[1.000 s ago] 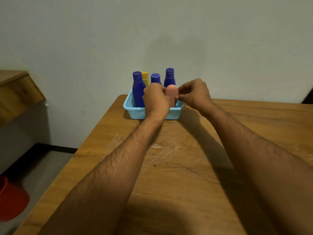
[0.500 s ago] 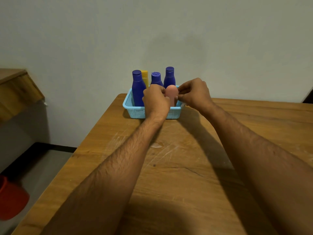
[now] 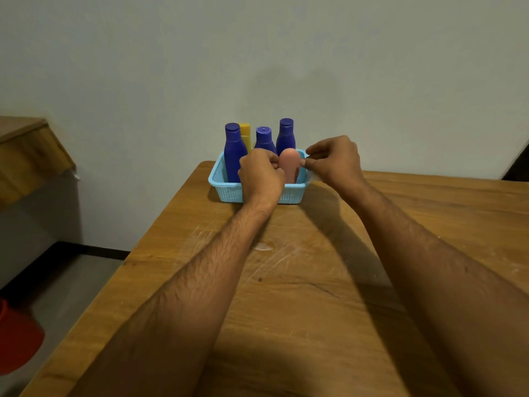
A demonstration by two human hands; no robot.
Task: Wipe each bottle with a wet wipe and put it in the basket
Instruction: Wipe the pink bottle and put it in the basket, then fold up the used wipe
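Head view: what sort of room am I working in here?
Probably a plain room in a home, not a workshop: a scratched wooden table pushed against a bare painted wall, a small blue plastic basket of toiletry-style bottles, and a wooden ledge at the left.

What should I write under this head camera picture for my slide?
Both hands at a pink bottle in the blue basket.

Both forearms bare and hairy, no sleeves visible. Left hand [image 3: 262, 174] and right hand [image 3: 335, 161]: no rings, watch or gloves.
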